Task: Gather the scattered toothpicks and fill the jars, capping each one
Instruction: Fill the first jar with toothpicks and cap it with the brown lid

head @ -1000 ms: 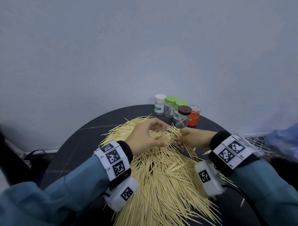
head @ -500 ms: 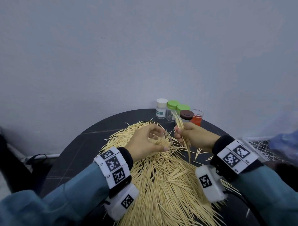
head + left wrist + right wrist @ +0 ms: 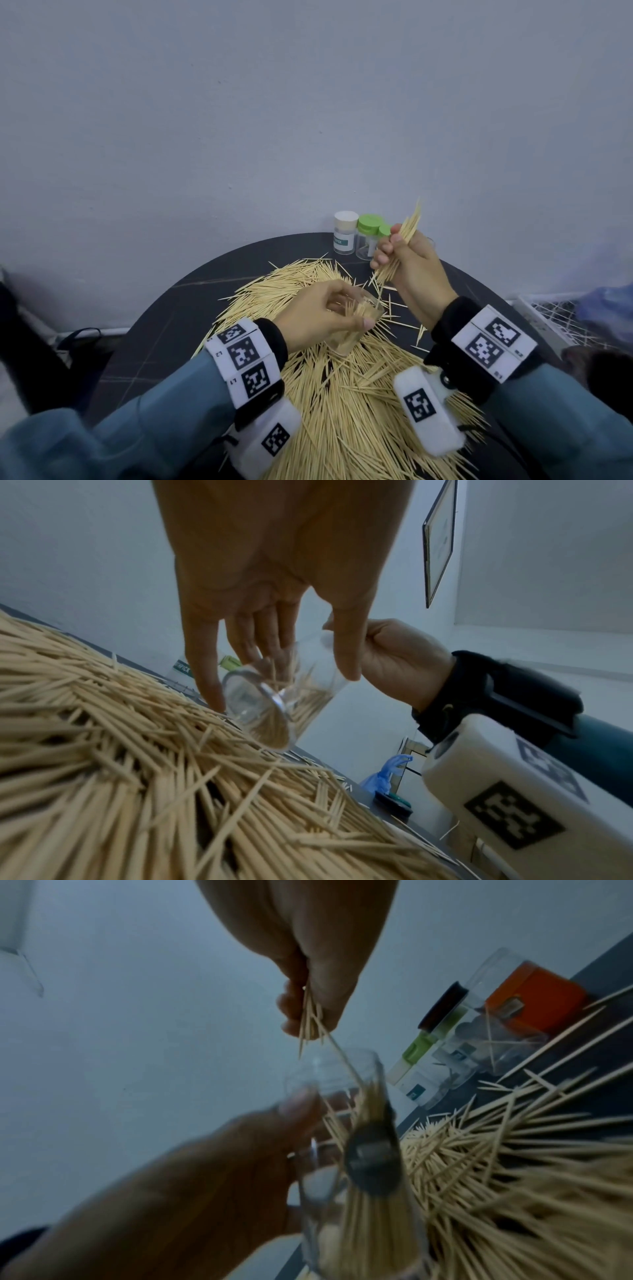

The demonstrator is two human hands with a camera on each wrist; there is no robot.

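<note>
A big heap of toothpicks [image 3: 342, 387] covers the round dark table [image 3: 171, 322]. My left hand [image 3: 322, 315] grips a clear open jar [image 3: 356, 323], tilted over the heap and partly filled with toothpicks; from the left wrist view the jar [image 3: 284, 693] shows its base toward the camera. My right hand [image 3: 407, 260] is raised above and to the right of the jar and pinches a bundle of toothpicks [image 3: 400, 243] that stands steeply. In the right wrist view the bundle [image 3: 310, 1020] hangs over the jar's mouth [image 3: 335, 1074].
At the table's far edge stand a white-capped jar [image 3: 344, 233], two green-capped jars [image 3: 368, 236], and, seen from the right wrist, a brown-capped jar [image 3: 445, 1007] and an orange-filled jar [image 3: 534, 999]. A wire rack [image 3: 561, 322] lies off the table to the right. Wall close behind.
My right hand lifted from the heap with a bundle of toothpicks, rising up and to the right of the jar. The left hand kept hold of the jar, nearly in place.
</note>
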